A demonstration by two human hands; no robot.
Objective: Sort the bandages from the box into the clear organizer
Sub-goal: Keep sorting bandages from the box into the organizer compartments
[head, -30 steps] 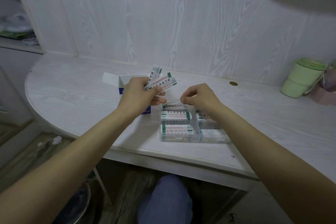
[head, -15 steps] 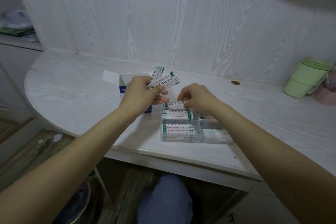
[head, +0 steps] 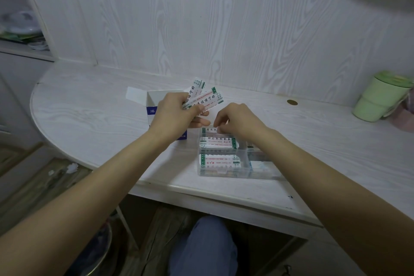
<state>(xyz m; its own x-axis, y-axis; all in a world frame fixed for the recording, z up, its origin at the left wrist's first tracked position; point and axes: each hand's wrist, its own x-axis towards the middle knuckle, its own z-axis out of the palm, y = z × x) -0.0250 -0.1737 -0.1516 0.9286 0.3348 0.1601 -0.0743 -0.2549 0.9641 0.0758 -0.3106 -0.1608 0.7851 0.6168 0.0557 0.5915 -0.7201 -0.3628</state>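
Observation:
My left hand (head: pixel 177 114) grips a fan of wrapped bandages (head: pixel 205 98), white with green ends, above the open white and blue box (head: pixel 154 102). My right hand (head: pixel 237 119) reaches down with curled fingers onto a bandage (head: pixel 209 130) lying in the back left compartment of the clear organizer (head: pixel 224 172). Whether its fingertips pinch that bandage I cannot make out. More bandages (head: pixel 218 142) fill the organizer's left compartments; my right forearm hides much of the right side.
A green lidded cup (head: pixel 380 96) leans at the far right beside a pink object (head: pixel 403 116). A round brass-coloured cap (head: pixel 292 102) sits in the desk top near the wall. The desk's front edge runs just below the organizer, with my knee beneath.
My right hand has come down from above the organizer to its back left compartment, where a bandage now lies. My left hand keeps holding its fan of bandages.

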